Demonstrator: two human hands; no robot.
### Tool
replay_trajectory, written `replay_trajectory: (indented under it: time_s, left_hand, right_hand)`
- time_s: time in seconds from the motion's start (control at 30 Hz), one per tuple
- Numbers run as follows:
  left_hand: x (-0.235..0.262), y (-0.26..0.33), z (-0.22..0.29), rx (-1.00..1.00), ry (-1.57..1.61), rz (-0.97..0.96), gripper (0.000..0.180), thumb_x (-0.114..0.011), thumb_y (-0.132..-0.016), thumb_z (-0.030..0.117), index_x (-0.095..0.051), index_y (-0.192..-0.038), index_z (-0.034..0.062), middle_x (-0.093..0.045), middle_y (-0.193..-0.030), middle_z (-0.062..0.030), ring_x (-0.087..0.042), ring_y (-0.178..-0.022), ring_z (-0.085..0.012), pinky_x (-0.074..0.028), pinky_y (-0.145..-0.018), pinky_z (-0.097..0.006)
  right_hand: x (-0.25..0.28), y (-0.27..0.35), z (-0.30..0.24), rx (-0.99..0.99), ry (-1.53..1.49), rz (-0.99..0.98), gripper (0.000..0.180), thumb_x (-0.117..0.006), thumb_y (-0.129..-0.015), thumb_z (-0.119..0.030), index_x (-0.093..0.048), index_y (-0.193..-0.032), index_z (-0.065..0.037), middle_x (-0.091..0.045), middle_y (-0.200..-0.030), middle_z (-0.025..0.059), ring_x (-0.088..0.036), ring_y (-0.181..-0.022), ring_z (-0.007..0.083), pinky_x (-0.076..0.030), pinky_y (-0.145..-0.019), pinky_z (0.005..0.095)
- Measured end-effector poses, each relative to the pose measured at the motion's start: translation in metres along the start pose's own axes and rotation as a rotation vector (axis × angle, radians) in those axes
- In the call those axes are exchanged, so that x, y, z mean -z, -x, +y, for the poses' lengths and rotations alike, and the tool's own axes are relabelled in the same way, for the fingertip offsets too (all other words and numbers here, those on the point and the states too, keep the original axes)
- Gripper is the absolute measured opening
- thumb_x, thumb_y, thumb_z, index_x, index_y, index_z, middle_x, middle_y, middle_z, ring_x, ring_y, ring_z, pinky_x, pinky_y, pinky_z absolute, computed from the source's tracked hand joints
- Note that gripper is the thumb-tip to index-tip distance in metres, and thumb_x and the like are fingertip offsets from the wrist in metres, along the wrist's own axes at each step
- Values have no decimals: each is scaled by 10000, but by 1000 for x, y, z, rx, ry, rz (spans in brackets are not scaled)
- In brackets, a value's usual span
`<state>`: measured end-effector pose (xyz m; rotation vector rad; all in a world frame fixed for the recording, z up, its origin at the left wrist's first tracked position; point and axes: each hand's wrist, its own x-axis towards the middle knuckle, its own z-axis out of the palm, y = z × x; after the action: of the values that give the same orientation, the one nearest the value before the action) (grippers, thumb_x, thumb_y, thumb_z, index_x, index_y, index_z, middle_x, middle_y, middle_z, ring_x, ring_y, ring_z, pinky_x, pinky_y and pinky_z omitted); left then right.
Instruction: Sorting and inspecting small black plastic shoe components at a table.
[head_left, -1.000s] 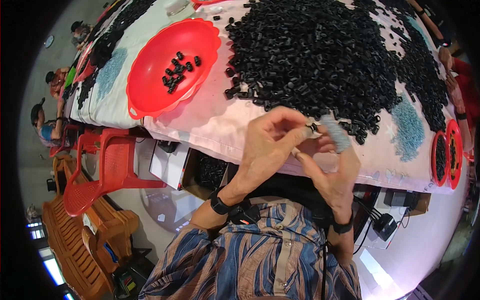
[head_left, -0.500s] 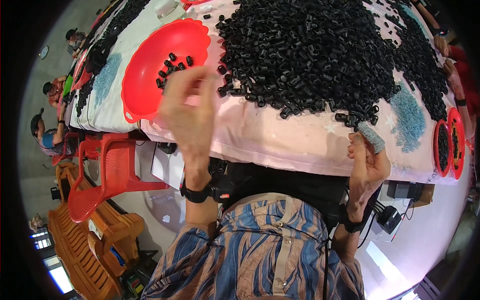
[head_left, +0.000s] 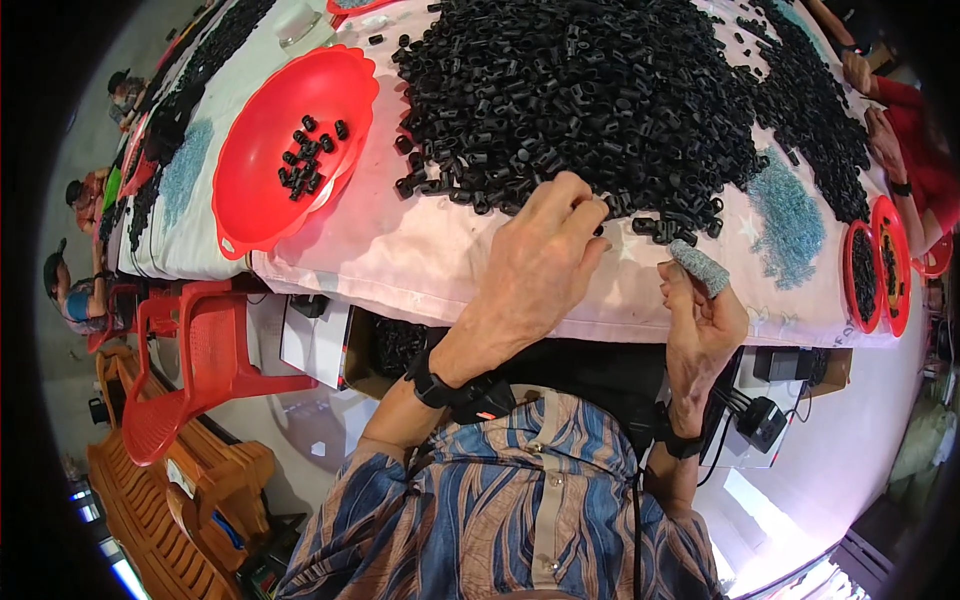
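Observation:
A large heap of small black plastic pieces lies on the pink tablecloth. My left hand is over the heap's near edge, fingers bent, with a small black plastic piece showing between finger and thumb. My right hand is raised to the right of it, just off the table's near edge. A grey speckled wrap covers its index finger, and the thumb presses close to it; whatever lies between them is hidden. Several black pieces sit just beyond that fingertip. To the left, a red scalloped bowl contains several joined-looking black pieces.
Pale blue bits are spread on the cloth at right, beside red dishes of black parts. Other people's hands work at the far right. A red plastic chair and wooden bench stand at left.
My left hand has moved from the red bowl rightward to the near edge of the heap. My right hand keeps its pinched pose beside it. The whole view has shifted slightly.

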<state>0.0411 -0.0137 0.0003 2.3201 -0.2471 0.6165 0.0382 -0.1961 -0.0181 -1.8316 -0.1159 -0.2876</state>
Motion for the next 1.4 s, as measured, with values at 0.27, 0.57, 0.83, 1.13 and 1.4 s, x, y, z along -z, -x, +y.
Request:
replay_trajectory:
  time_s: [0.27, 0.57, 0.83, 1.13, 1.4]
  left_hand:
    - [4, 15, -5, -41, 36, -18, 214, -746, -716, -21, -663, -911, 2, -587, -927, -107, -609, -806, -269, -520, -666, -335]
    - [23, 21, -11, 188, 54, 72, 320, -783, -703, -17, -680, -1003, 26, -601, -983, -62, -576, -737, -144, -491, -629, -247]
    - [38, 24, -15, 281, 31, 93, 297, -767, -716, -11, -684, -998, 32, -621, -973, -59, -562, -718, -127, -487, -621, -251]
    - [16, 18, -10, 175, 63, 26, 251, -708, -756, -54, -677, -997, 9, -611, -995, -90, -634, -790, -187, -531, -648, -278]
    - [20, 16, -12, 144, -104, 14, 243, -657, -799, -67, -653, -1036, -16, -584, -1030, -125, -636, -861, -245, -544, -694, -297]
  right_hand:
    - [-1, -1, 5, 108, 63, 16, 170, -669, -846, 26, -691, -1015, 23, -668, -777, 76, -564, -663, 87, -458, -602, 227]
    - [2, -2, 0, 47, 25, 14, 169, -654, -851, 28, -689, -1016, 26, -691, -804, 90, -618, -698, 102, -490, -621, 229]
    - [7, -3, -7, 32, 58, 48, 156, -665, -853, 9, -698, -1005, 22, -702, -803, 83, -616, -677, 89, -477, -602, 215]
    - [23, -8, -10, -20, 120, 148, 188, -662, -860, -17, -710, -1039, 18, -699, -811, 70, -598, -677, 91, -451, -587, 200]
    - [70, -20, -1, 9, 60, 448, 229, -615, -887, -18, -669, -1100, 49, -709, -903, 104, -625, -760, 109, -489, -684, 221]
